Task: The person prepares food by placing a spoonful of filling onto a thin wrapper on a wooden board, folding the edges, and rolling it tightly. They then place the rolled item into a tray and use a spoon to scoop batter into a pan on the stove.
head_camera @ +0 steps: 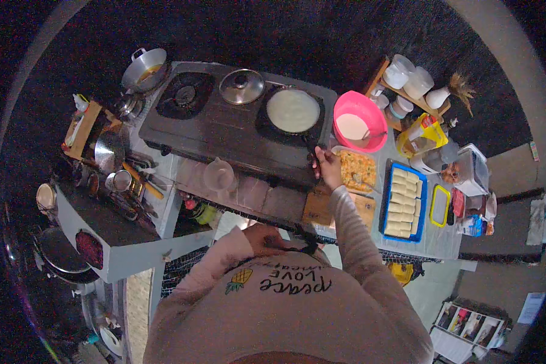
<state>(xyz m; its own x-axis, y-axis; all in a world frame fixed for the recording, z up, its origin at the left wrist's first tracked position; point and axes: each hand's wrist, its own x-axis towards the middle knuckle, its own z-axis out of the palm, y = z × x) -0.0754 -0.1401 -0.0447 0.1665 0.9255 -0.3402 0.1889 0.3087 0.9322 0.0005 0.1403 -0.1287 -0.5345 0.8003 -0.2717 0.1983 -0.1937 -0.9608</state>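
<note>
My right hand [329, 166] is closed around the dark handle [309, 142] of a frying pan, near the stove's front right corner. The frying pan [293, 110] sits on the right burner, and a pale, thin layer of batter covers its bottom. My left hand [266, 240] rests low against my waist, fingers curled; whether it holds anything is hidden. Just right of the stove stands a pink bowl [360, 120] of creamy batter with a utensil in it. Below that bowl, a container of orange-flecked filling [356, 169] lies beside my right hand.
A blue tray [402, 202] holds several pale rolls. A wooden board [317, 207] lies under my right forearm. On the gas stove [218, 123] rests a glass lid [242, 86]. A clear jug [219, 174] stands in front; a wok [144, 70] sits at the back left.
</note>
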